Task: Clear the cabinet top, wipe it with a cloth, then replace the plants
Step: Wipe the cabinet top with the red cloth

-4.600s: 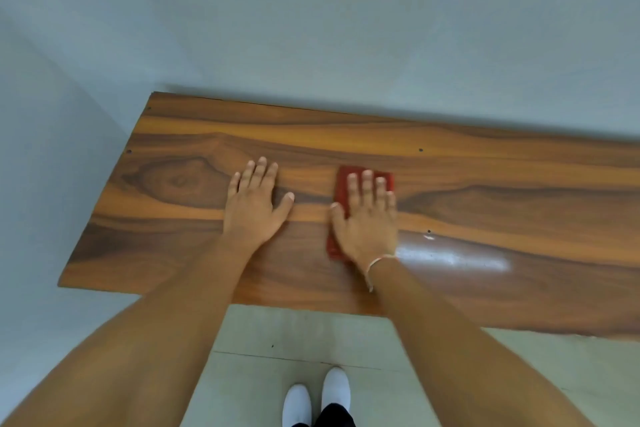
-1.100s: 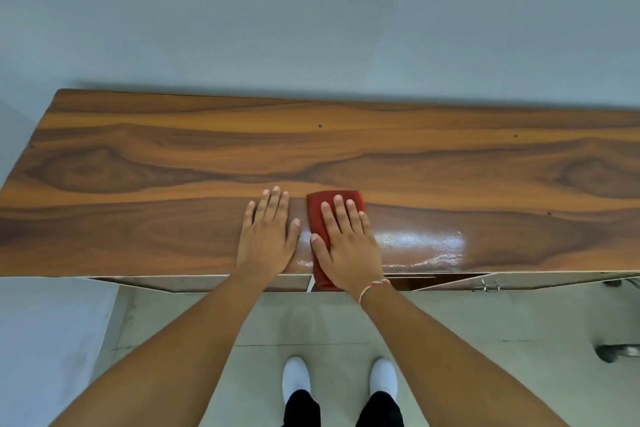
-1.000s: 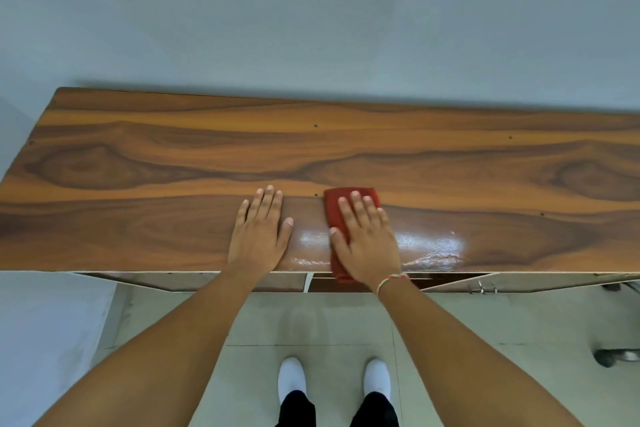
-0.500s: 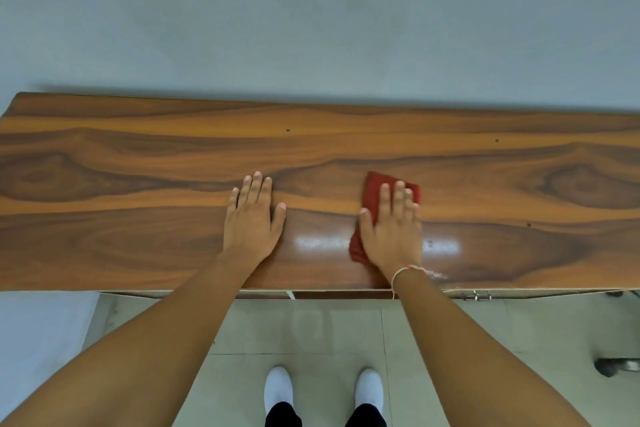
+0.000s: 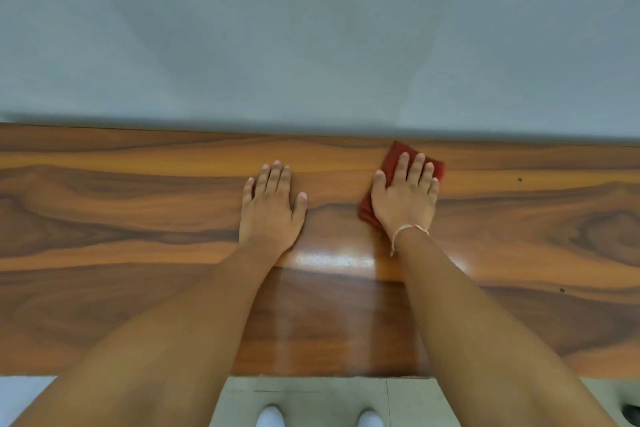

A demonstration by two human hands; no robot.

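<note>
Both hands lay flat and unclenched on the top (image 5: 138, 218), the left (image 5: 272, 208) bare, the right (image 5: 405, 201) pressing the cloth (image 5: 393, 159) near the wall, where a hurried push could bunch it and skip the back strip.

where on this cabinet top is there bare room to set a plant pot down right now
The cabinet top is bare along its whole left stretch, from the left hand out to the frame edge, and again to the right of the right hand and red cloth. The gap between the hands is narrow. The near middle is crossed by both forearms.
</note>
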